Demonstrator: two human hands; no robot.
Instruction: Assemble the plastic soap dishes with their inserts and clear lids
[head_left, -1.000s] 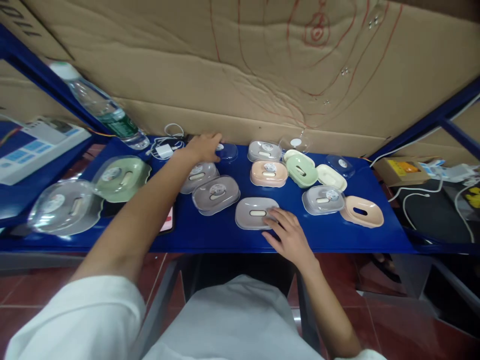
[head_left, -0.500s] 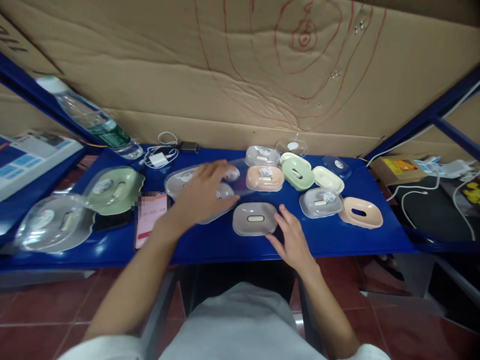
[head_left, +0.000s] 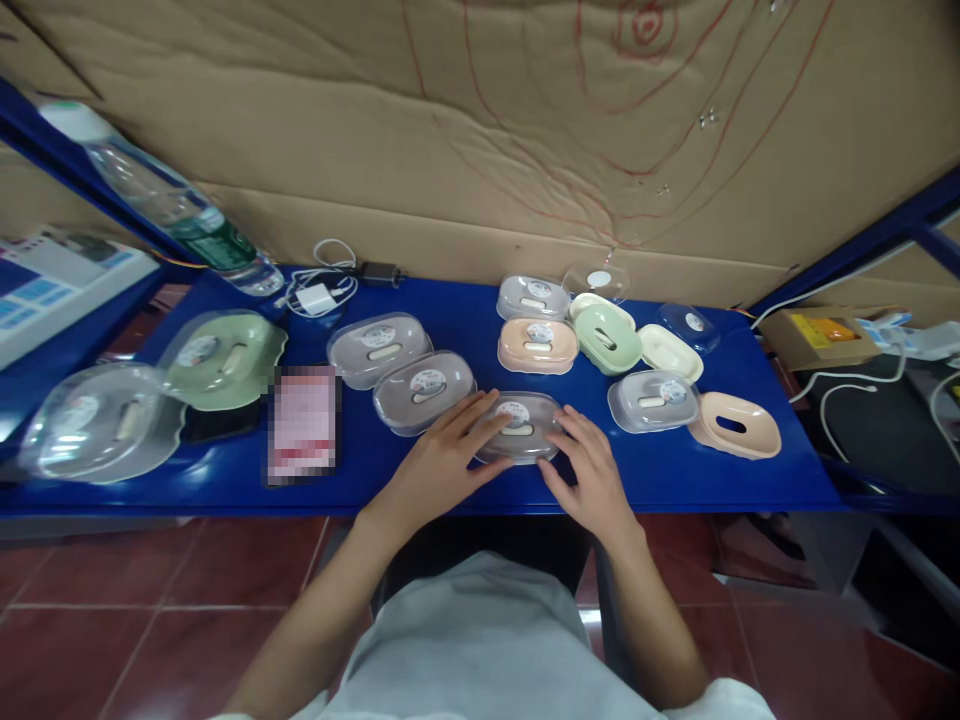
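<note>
In front of me on the blue table lies a grey soap dish [head_left: 517, 432] with a pale oblong insert in its middle. A clear lid [head_left: 513, 409] with a round sticker sits over it; whether its rim is fully seated I cannot tell. My left hand [head_left: 448, 455] grips the left end of the lid between thumb and fingers. At the opposite end, my right hand [head_left: 590, 470] has its fingers and thumb around the edge of the dish and lid. Just left of them are two lidded grey soap dishes [head_left: 425, 393].
Behind stand a lidded peach soap dish [head_left: 538, 346] and a green dish [head_left: 607, 340]. A peach dish [head_left: 739, 425] without lid lies right. Leftward are a phone [head_left: 304, 420], lidded green dish [head_left: 232, 360] and tilted water bottle [head_left: 202, 235]. Cardboard [head_left: 337, 130] rises behind.
My left hand has brought the clear lid rightward and down onto the grey soap dish. My right hand stays at the dish's right end. The view has shifted slightly.
</note>
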